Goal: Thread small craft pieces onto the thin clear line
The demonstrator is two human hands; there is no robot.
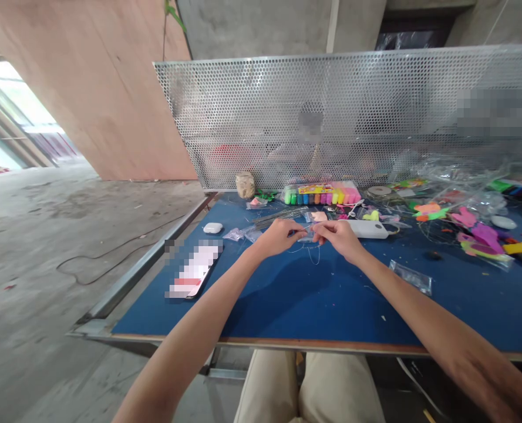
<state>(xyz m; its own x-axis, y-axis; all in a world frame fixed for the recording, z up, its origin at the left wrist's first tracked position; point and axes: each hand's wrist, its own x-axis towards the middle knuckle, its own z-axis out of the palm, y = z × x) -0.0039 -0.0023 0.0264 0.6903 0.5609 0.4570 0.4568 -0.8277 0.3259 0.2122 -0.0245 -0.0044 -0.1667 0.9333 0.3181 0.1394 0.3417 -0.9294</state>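
Observation:
Above the middle of the blue table (287, 305), my left hand (280, 236) is closed in a pinch on a thin clear strand. My right hand (336, 238) pinches at the same strand just to the right, its fingertips close to those of the left. A loop of the thin strand (315, 255) hangs below the fingertips. Whatever small piece sits between the fingers is too small to make out. Behind the right hand lies a white power strip (366, 229). A bundle of thin wires (278, 217) lies behind the left hand.
A phone (195, 270) and white earphone case (212, 228) lie at left. Behind are a stone-like lump (245, 185) and colored clay packs (322, 194). Bright cutouts (485, 235) and plastic bags clutter the right; a clear packet (411, 277) lies nearer. A perforated metal panel (287, 117) borders the back.

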